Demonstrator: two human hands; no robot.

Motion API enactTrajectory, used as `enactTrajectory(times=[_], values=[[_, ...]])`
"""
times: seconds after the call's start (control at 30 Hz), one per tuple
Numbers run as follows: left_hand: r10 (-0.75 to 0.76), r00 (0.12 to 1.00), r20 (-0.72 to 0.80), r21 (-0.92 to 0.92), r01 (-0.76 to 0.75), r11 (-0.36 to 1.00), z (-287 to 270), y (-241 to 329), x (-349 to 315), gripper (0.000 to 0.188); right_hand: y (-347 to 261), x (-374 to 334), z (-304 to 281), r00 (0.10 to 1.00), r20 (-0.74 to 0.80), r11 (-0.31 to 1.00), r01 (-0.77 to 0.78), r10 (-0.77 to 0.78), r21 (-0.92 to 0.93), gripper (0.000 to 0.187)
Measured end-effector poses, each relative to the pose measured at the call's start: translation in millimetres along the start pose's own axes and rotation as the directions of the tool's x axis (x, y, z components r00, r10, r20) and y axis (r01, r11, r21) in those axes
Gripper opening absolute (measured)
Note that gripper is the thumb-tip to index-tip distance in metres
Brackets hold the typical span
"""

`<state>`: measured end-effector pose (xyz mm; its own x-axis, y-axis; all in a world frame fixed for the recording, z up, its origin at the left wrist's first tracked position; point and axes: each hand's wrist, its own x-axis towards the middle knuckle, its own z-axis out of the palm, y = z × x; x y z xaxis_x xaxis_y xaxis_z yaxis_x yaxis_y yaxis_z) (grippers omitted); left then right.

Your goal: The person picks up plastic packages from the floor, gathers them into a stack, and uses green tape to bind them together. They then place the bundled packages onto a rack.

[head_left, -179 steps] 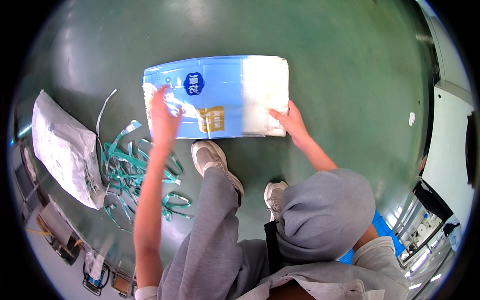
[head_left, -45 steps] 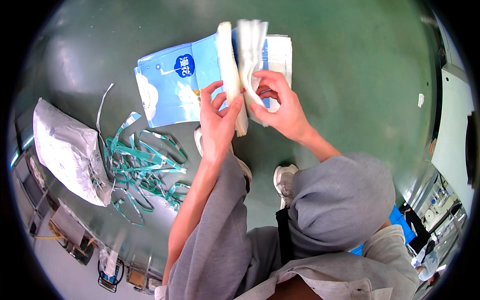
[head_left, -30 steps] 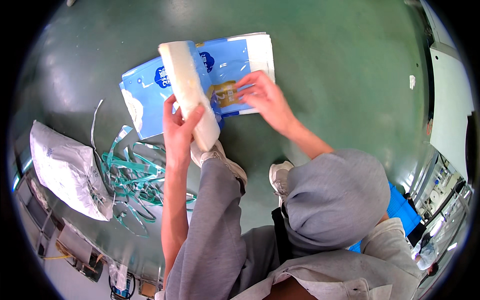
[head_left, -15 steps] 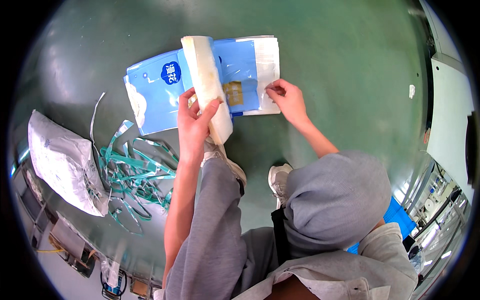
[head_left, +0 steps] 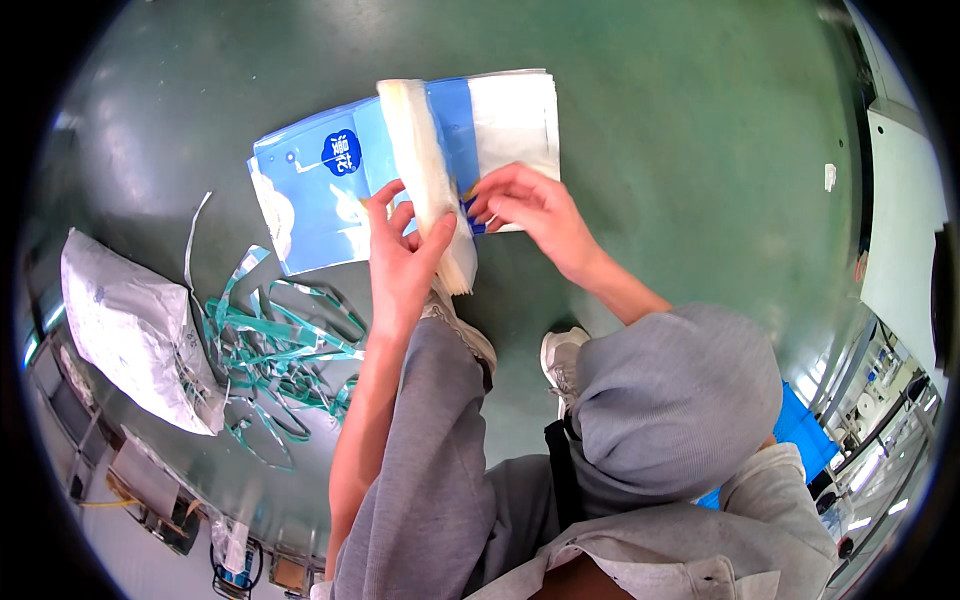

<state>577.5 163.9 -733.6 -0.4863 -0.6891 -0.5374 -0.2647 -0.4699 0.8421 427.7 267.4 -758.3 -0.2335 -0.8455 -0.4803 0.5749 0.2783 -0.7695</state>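
A stack of blue and white printed plastic bags [head_left: 310, 215] lies flat on the floor in front of me. Across its middle stands a thick, whitish folded bundle of plastic sheets [head_left: 415, 140], long and narrow. My left hand [head_left: 405, 245] grips the bundle's near part, thumb on the right side and fingers on the left. Close against the bundle's right side is my right hand [head_left: 520, 205], its fingers bent and pinched at the edge of a blue plastic bag [head_left: 455, 125]. The fingertips partly hide that edge. White sheet [head_left: 515, 125] shows right of the blue.
Left of my feet lies a tangle of green and clear plastic strips [head_left: 270, 340]. Beside it sits a crumpled white sack [head_left: 140, 330]. My shoes [head_left: 565, 360] stand just behind the stack. A white cabinet [head_left: 905, 220] is at the far right on the green floor.
My right hand has moved left from the stack's right edge to the bundle. The blue beside the bundle is narrower and more white shows. The bundle has shifted slightly right with my left hand.
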Motion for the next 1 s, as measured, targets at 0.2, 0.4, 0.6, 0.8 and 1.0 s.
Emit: enactTrajectory(times=[0.2,0.4,0.6,0.8,1.0], values=[[0.113,0.981,0.158,0.573,-0.184,0.799,22.7,-20.2,-1.7,0.069,1.3,9.1,5.6,0.986,-0.165,0.971,-0.04,0.001,-0.236,0.058],[0.069,0.961,0.266,0.526,-0.205,0.825,24.7,-40.1,-3.6,0.081,8.2,9.0,-6.7,0.96,-0.269,0.91,-0.173,0.07,-0.378,0.055],[-0.015,0.952,0.305,0.491,-0.143,0.859,20.0,-44.5,-0.7,0.087,14.1,4.8,-4.2,0.944,-0.331,0.822,-0.192,0.005,-0.536,0.051],[-0.105,0.933,0.345,0.488,-0.083,0.869,23.6,-41.4,-9.2,0.087,23.7,0.7,0.7,0.944,-0.325,0.769,-0.169,-0.053,-0.617,0.046],[-0.112,0.932,0.345,-0.076,0.147,0.986,21.4,-32.7,-18.3,0.077,26.8,10.3,-7.5,0.941,-0.321,0.914,-0.037,-0.104,-0.405,0.041]])
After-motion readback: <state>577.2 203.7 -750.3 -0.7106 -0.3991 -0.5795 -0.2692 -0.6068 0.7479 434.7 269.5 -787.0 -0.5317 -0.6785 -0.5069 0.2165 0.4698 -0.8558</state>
